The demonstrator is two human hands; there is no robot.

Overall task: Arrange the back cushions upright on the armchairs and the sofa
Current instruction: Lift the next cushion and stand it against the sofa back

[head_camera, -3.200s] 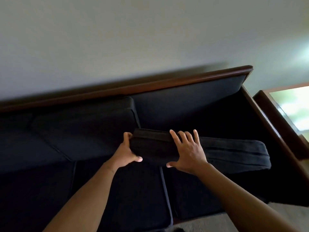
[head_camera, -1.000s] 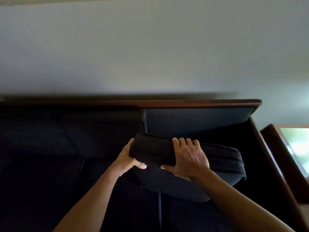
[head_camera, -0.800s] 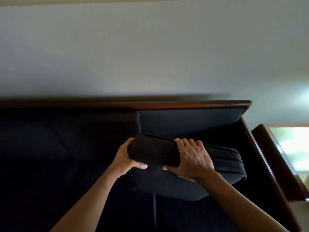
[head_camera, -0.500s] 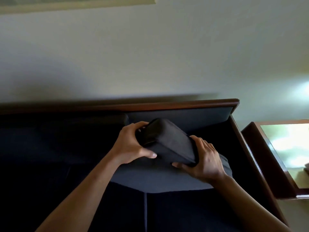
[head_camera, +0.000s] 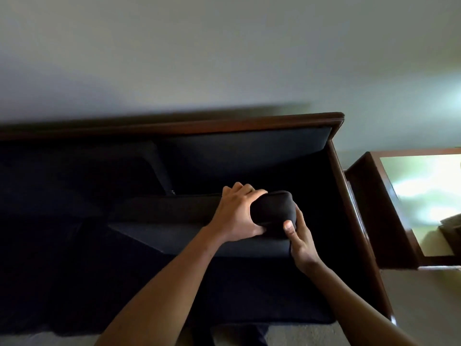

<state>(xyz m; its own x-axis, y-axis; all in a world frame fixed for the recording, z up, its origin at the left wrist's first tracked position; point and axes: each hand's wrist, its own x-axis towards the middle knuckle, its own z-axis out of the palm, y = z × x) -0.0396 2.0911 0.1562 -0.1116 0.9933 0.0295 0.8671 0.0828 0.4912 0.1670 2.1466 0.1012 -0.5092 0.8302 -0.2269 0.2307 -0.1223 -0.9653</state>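
Note:
A dark back cushion (head_camera: 174,221) is held above the right end of the dark sofa (head_camera: 249,156), lying roughly level, with its broad face toward me. My left hand (head_camera: 239,213) grips its right end from the top. My right hand (head_camera: 298,236) holds the same end from below and from the right. Another back cushion (head_camera: 82,176) stands upright against the sofa back at the left. The sofa back behind the held cushion is bare.
The sofa has a dark wooden frame (head_camera: 349,208) along its top and right side. A wooden side table (head_camera: 379,216) with a shiny top stands just to the right. Pale wall behind, beige carpet (head_camera: 424,308) at the lower right.
The cushion has been turned in my hands and swung round, so its long side now stretches left. Both hands now grip its right end instead of its left end.

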